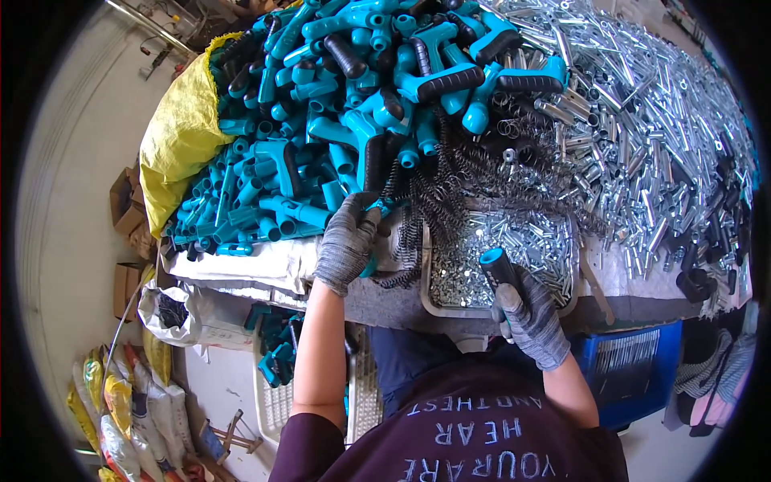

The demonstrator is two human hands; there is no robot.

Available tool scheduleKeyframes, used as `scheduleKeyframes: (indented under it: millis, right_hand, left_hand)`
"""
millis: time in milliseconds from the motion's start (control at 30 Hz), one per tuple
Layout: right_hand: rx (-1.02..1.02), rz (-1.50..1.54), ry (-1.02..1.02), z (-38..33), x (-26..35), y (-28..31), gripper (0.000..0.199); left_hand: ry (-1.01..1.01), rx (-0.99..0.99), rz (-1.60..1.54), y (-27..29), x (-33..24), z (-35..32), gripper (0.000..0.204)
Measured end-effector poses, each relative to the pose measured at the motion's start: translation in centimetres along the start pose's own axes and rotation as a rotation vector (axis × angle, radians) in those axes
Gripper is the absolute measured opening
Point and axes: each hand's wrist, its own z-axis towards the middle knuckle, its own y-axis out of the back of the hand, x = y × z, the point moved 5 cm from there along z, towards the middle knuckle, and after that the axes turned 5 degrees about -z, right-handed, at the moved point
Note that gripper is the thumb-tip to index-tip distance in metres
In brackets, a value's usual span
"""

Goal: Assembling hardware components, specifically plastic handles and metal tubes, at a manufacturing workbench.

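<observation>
A: Where is the head camera mounted?
B: On the wearer's head, as the left unit of a side-by-side fisheye pair.
A: Which way does it face?
B: Downward and forward. The counter (377,305) crosses the upper half; the wearer's shirt (466,402) occupies the lower edge, centre to right.
A: How near is the view?
B: The left hand (347,247) and right hand (536,320) sit close, mid-frame. The floor (226,390) lies farther below. Straight edges bend toward the dark circular rim.
</observation>
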Motion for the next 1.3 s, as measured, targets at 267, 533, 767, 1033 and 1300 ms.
scheduleKeyframes:
  millis: [267, 533, 767, 1033, 1300]
  right_hand:
    - [0.029, 0.017, -0.021, 0.1, -0.1, 0.2, 0.061]
    - [0.009, 0.015, -0.011, 0.0, -0.2, 0.3, 0.062]
    - [-0.020, -0.256, 0.019, 0.3, -0.5, 0.6, 0.054]
    - [0.095, -0.589, 0.309, -1.1, 2.3, -0.4, 0.062]
    - [-0.082, -0.345, 0.252, -0.9, 2.8, -0.7, 0.052]
  left_hand:
    - [-0.090, -0.180, 0.509, 0.7, -1.8, 0.7, 0.019]
    - [-0.203, -0.207, 0.427, 0.4, -1.7, 1.3, 0.019]
    - [-0.299, 0.044, -0.175, -1.0, -6.7, -2.1, 0.013]
    - [-0.553, 0.588, 0.610, -5.3, -13.3, -6.4, 0.022]
    - [-0.771, -0.195, 0.649, -5.1, -16.8, 0.3, 0.045]
